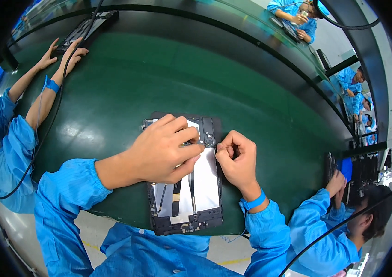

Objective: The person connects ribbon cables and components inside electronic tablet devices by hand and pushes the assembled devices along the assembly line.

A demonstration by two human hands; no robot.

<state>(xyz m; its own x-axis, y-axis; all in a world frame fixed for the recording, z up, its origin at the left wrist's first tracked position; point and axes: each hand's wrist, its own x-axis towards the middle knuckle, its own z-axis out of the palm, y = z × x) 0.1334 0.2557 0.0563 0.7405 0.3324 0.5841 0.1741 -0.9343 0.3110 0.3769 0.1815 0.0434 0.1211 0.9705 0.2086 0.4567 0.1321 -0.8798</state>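
Evidently, the left hand (164,150) curls over an opened tablet (208,191), the right hand (239,159) beside it, grips unclear.

A green workbench (127,87) stands over pale, seemingly yellow-striped floor (228,251).

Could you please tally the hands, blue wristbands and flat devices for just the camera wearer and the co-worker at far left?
Hands: 4 (wearer's left hand and right hand; co-worker's two hands)
Blue wristbands: 2 (wearer's wristband; co-worker's wristband)
Flat devices: 2 (wearer's device; co-worker's device)
Total: 8
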